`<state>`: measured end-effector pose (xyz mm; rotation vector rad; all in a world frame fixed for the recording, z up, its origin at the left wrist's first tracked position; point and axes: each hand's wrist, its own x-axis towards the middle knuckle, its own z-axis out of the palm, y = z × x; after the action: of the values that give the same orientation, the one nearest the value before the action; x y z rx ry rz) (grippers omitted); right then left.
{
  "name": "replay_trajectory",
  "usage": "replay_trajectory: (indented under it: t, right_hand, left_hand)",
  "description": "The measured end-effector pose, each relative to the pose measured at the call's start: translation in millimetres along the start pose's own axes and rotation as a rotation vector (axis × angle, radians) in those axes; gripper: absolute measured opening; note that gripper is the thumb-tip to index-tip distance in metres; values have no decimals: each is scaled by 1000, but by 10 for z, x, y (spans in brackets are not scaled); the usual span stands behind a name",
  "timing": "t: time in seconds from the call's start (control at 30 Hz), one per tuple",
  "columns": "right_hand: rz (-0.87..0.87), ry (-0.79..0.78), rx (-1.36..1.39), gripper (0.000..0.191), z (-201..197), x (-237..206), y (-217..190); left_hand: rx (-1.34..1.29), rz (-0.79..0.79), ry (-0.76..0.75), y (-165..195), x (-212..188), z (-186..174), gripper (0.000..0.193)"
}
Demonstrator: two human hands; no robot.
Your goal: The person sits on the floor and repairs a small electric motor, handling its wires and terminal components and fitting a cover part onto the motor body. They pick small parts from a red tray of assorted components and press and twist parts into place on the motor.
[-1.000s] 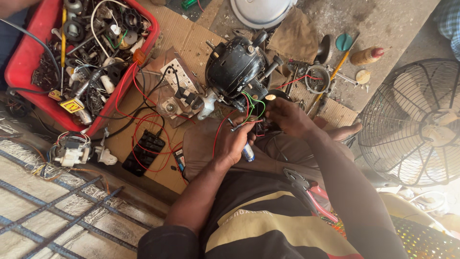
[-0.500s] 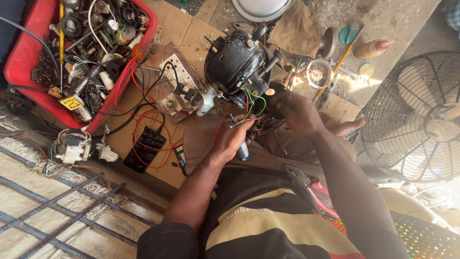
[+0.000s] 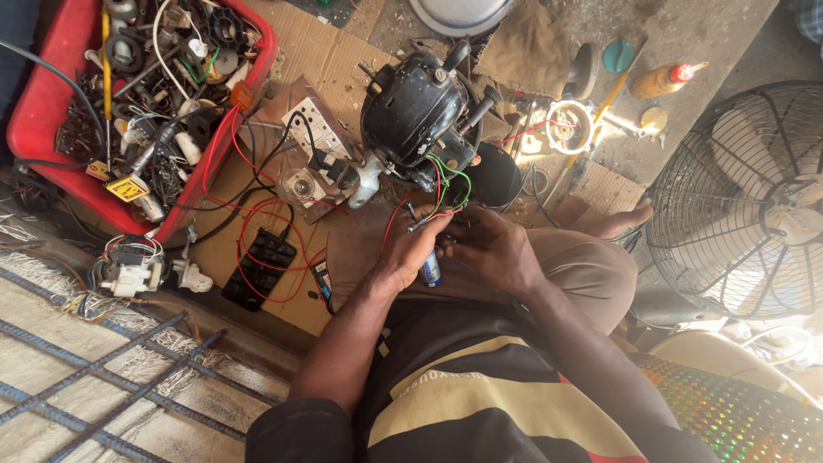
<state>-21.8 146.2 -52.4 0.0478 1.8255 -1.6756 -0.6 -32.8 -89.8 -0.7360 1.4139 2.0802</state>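
The left hand (image 3: 410,249) is closed around a small blue-and-white cylinder (image 3: 431,270) (prob. a capacitor, but too small to be sure), with the thumb and forefinger also pinching the red, green and black wire leads (image 3: 439,184) that run up to the black fan motor (image 3: 417,116). The right hand (image 3: 490,249) sits just beside it, fingers curled in on the same wire ends; whether it actually clamps a lead or only steadies them I cannot tell, since the fingertips are hidden behind the left hand.

Vs. the pics from 1 s and 0.5 s ago: both hands have come closer together over the lap, and the cylinder now shows lower under the left palm. The motor hasn't shifted on the cardboard sheet (image 3: 321,60). So the work has narrowed to the lead ends themselves, in my judgement a joining or stripping step, not moving the motor.

Around it: a red plastic crate (image 3: 39,111) full of cables and spare parts at upper left, a white switch/socket plate (image 3: 321,137) wired w/ red and black leads just left of the motor, a black multi-button switch block (image 3: 261,267) near the left knee. At right stands 1 wire fan guard (image 3: 737,193), well apart from the hands, and an orange-brown bottle w/ red cap (image 3: 664,80) lies on the concrete further up.
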Motion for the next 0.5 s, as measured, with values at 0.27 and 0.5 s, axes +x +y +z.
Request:
replay_trajectory:
  t: [0.27, 0.5]
  right_hand:
    - [-3, 126, 19, 38, -43, -42, 262]
    - [-24, 197, -43, 28, -54, -15, 385]
  left_hand:
    - [129, -121, 55, 109, -76, 38, 36]
    - [47, -130, 45, -42, 9, -27, 28]
